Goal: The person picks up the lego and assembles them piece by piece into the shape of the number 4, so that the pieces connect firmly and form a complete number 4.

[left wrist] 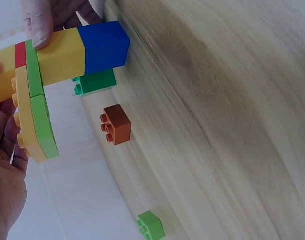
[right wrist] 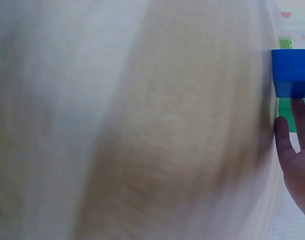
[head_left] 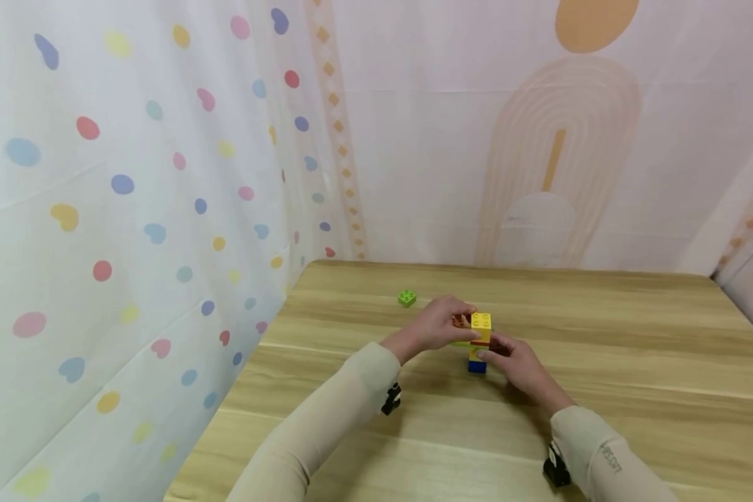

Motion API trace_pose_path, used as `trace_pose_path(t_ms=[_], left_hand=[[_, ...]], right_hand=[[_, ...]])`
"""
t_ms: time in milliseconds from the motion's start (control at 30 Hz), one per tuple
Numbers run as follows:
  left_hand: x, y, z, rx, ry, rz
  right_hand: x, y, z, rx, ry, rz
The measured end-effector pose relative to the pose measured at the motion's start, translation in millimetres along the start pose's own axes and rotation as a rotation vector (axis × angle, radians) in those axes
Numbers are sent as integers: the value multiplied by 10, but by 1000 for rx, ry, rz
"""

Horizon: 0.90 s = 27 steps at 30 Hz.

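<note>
A tower of toy building bricks stands upright on the table, with a blue brick (head_left: pixel 477 367) at its base. Above that come a yellow brick (left wrist: pixel 61 56), light green plates (left wrist: pixel 45 125), a thin red layer (left wrist: pixel 20 55) and a top yellow brick (head_left: pixel 481 322). An orange-yellow plate (left wrist: pixel 30 117) with studs juts out sideways. My left hand (head_left: pixel 436 324) grips the top yellow brick, thumb on the near side. With its thumb on the lower yellow brick, my right hand (head_left: pixel 519 366) holds the tower; its fingers (right wrist: pixel 302 125) reach behind, partly hidden.
Behind the tower, a dark green brick (left wrist: pixel 97 82) and an orange-brown brick (left wrist: pixel 117 125) rest on the wooden table (head_left: pixel 364 446). Farther left lies a light green brick (head_left: pixel 406 298). Patterned curtains (head_left: pixel 163 174) hang along the table's left and far sides.
</note>
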<state>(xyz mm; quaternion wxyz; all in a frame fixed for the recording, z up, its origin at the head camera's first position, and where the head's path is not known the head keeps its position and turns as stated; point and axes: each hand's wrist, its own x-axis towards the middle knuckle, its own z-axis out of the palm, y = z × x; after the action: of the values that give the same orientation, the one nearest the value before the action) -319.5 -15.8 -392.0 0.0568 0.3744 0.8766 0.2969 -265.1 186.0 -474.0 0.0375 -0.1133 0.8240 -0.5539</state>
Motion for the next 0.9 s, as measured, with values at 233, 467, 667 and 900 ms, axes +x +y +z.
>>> trace_pose_path(t_ms=[233,467,667,900], left_hand=[[17,-5,0,-9,-22,-3],[32,4,-13,2,-48,-1],[24,14,-36,-1,-44,-13],[37,16,-52,24,-39,18]], right_hand=[[-7,-50,-57,-59,-39,-17],[-8,-60,-64,-61,-34,1],[5,-81,-60,-37,-35,14],[15,-132,-61,-20,-34,26]])
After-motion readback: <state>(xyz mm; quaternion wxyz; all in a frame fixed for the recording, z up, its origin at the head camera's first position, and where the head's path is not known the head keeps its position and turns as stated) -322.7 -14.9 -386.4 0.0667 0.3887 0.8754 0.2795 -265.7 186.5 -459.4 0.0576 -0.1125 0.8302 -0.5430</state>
